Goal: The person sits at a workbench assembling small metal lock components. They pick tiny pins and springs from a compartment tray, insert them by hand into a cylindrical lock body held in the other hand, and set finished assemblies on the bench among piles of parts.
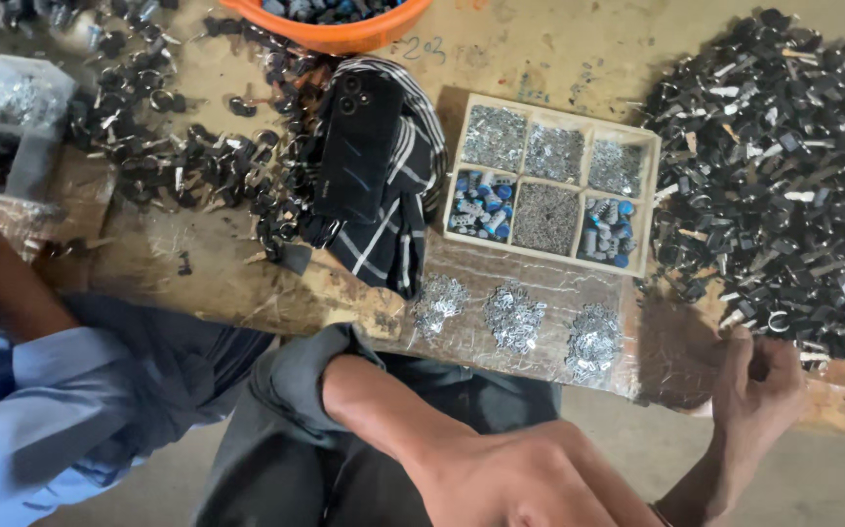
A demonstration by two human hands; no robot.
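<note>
A worn wooden table (501, 59) fills most of the view. On its right side lies a very big heap of black and silver keys (784, 176), spread wide. On the left side more black keys with rings (179, 156) lie scattered about.

At the top edge sits an orange bowl (344, 34) with dark pieces inside. At the far left a clear plastic bag (13, 107) holds small shiny bits.

In the middle lies a black and white striped cloth (398, 215), and a black phone (359, 146) rests on top of it.

Just beside the cloth is a wooden tray (649, 210) split into six boxes. The three top boxes hold tiny silver metal parts. In the bottom row, the left box and the right box hold small blue and silver pieces, and the middle one holds fine grey bits.

In front of the tray, three small piles of silver parts (515, 317) sit on a clear plastic sheet.

The right hand (764, 385) is at the near edge of the big key heap, fingers curled in; I cannot tell if it holds anything. The left hand (530, 478) is low and close to the camera, loosely curled, holding nothing I can see. Another person's blue sleeve (42, 400) is at the left.
</note>
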